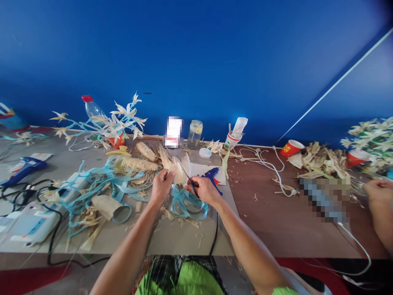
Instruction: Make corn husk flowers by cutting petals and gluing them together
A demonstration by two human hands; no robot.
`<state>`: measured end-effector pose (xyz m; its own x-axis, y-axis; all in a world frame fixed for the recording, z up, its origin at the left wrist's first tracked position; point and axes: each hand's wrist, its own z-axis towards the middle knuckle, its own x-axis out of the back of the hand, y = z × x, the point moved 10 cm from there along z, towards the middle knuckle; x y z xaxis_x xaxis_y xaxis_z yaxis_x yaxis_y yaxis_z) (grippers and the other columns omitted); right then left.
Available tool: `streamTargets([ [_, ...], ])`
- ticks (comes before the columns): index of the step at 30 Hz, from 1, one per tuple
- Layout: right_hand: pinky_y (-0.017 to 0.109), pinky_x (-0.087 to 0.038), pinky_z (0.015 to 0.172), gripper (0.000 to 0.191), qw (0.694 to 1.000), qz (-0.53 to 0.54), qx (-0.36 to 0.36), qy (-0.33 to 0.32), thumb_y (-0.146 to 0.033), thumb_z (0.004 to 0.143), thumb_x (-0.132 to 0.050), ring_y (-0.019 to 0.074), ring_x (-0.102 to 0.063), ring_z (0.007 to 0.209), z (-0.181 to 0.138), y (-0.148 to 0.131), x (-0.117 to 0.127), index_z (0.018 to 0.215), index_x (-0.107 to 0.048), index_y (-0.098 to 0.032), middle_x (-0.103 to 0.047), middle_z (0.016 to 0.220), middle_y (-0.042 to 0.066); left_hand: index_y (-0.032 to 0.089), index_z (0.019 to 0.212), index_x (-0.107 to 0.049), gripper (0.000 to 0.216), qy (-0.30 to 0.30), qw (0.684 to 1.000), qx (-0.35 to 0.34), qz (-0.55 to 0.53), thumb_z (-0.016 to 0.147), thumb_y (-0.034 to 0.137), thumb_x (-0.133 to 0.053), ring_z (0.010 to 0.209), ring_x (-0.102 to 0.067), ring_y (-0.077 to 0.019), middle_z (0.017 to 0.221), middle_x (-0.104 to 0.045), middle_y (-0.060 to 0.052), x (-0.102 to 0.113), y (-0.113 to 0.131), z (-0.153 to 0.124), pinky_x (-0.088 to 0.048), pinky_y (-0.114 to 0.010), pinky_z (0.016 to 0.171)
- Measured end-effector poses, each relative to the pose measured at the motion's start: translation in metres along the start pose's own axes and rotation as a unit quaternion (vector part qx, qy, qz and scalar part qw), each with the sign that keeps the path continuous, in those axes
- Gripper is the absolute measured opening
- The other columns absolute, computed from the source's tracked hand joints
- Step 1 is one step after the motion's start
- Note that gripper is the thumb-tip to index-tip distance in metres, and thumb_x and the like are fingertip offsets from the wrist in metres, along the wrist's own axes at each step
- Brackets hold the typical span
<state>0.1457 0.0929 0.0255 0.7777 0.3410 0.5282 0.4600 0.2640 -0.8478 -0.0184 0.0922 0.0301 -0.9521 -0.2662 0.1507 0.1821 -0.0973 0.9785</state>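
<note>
My left hand point(161, 186) pinches a pale corn husk point(179, 173) between thumb and fingers. In my right hand point(207, 190) is a pair of scissors point(194, 187), its blades pointing up across the husk. How far the blades are parted is too small to tell. Beneath my hands lies a loose coil of light blue ribbon point(184, 209). A blue glue gun point(211, 175) rests just beyond my right hand, on a white sheet point(199, 169). Left of the husk are a corncob with kernels point(146, 151) and a barer cob point(138, 165).
Blue-stemmed husk flowers point(115, 121) stand in a red cup behind the cobs. A power strip point(38, 225), black cords and another glue gun point(26, 168) crowd the left. A glass jar point(195, 137) stands at the back. Another person's hand point(379, 192) is at far right.
</note>
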Motion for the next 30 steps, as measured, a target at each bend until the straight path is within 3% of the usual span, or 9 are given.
streamTargets([
  [6,0.018,-0.037,0.054,0.027,1.000,-0.001,0.006,0.011,-0.040,0.076,-0.060,0.0111,-0.051,0.060,0.000,-0.003,0.003,0.077,-0.063,-0.013,-0.061,0.062,0.001,0.019,0.056,-0.039,0.029,0.010,1.000,0.012,-0.020,0.073,0.031,-0.059,0.046,-0.029,-0.0074,0.050,-0.032,0.006,0.003,-0.004,0.000,-0.021,-0.020,0.044],
  [11,0.018,-0.036,0.051,0.030,0.995,0.052,0.002,0.082,-0.041,0.074,-0.063,0.0094,-0.046,0.053,0.000,-0.001,0.017,0.085,-0.062,-0.014,-0.057,0.059,-0.001,0.018,0.063,-0.047,0.021,0.072,0.996,0.027,-0.036,0.074,0.032,-0.058,0.049,-0.035,-0.0080,0.053,-0.038,0.006,0.019,-0.016,0.005,-0.028,-0.019,0.045],
  [14,0.019,-0.036,0.050,0.031,0.991,0.071,0.006,0.112,-0.042,0.074,-0.063,0.0091,-0.045,0.051,0.001,0.001,0.023,0.086,-0.061,-0.014,-0.055,0.057,-0.002,0.017,0.081,-0.056,0.014,0.115,0.993,0.018,-0.004,0.076,0.030,-0.054,0.055,-0.045,-0.0102,0.061,-0.048,0.004,0.031,-0.018,0.009,-0.037,-0.020,0.051],
  [17,0.019,-0.036,0.050,0.031,0.989,0.076,0.015,0.129,-0.044,0.074,-0.062,0.0100,-0.046,0.051,0.001,0.002,0.027,0.086,-0.060,-0.015,-0.055,0.057,-0.001,0.017,0.114,-0.053,0.041,0.168,0.983,-0.024,0.075,0.073,0.023,-0.056,0.074,-0.055,-0.0151,0.086,-0.058,-0.003,0.046,-0.007,0.011,-0.046,-0.027,0.068],
  [19,0.020,-0.037,0.050,0.032,0.988,0.077,0.017,0.134,-0.044,0.074,-0.062,0.0107,-0.048,0.052,0.001,0.002,0.027,0.087,-0.060,-0.015,-0.056,0.059,0.000,0.019,0.122,-0.052,0.050,0.186,0.965,-0.088,0.164,0.072,0.020,-0.058,0.093,-0.055,-0.0197,0.104,-0.056,-0.008,0.050,0.009,0.009,-0.045,-0.033,0.083],
  [21,0.020,-0.038,0.051,0.033,0.987,0.079,0.017,0.138,-0.045,0.073,-0.063,0.0110,-0.049,0.053,0.001,0.002,0.028,0.087,-0.060,-0.015,-0.058,0.061,0.000,0.019,0.115,-0.059,0.040,0.181,0.947,-0.140,0.226,0.075,0.021,-0.056,0.099,-0.054,-0.0216,0.110,-0.053,-0.011,0.048,0.022,0.006,-0.043,-0.036,0.088],
  [23,0.020,-0.038,0.050,0.035,0.986,0.083,0.017,0.147,-0.046,0.073,-0.063,0.0110,-0.049,0.052,0.000,0.001,0.031,0.087,-0.060,-0.015,-0.057,0.060,0.000,0.017,0.102,-0.066,0.027,0.154,0.941,-0.177,0.243,0.080,0.022,-0.051,0.094,-0.056,-0.0201,0.105,-0.053,-0.011,0.041,0.029,0.003,-0.046,-0.034,0.083],
  [26,0.020,-0.036,0.048,0.036,0.983,0.090,0.009,0.162,-0.047,0.073,-0.062,0.0107,-0.047,0.051,-0.001,0.001,0.035,0.086,-0.060,-0.014,-0.054,0.056,-0.001,0.016,0.090,-0.068,0.022,0.124,0.935,-0.214,0.254,0.084,0.026,-0.049,0.086,-0.057,-0.0178,0.098,-0.055,-0.010,0.031,0.036,-0.001,-0.047,-0.032,0.078],
  [30,0.020,-0.036,0.048,0.036,0.981,0.096,0.008,0.170,-0.047,0.073,-0.063,0.0101,-0.045,0.050,-0.001,0.003,0.036,0.087,-0.060,-0.014,-0.053,0.057,-0.002,0.017,0.085,-0.066,0.018,0.132,0.918,-0.247,0.282,0.083,0.024,-0.050,0.097,-0.056,-0.0211,0.103,-0.057,-0.011,0.029,0.044,-0.004,-0.046,-0.034,0.085],
])
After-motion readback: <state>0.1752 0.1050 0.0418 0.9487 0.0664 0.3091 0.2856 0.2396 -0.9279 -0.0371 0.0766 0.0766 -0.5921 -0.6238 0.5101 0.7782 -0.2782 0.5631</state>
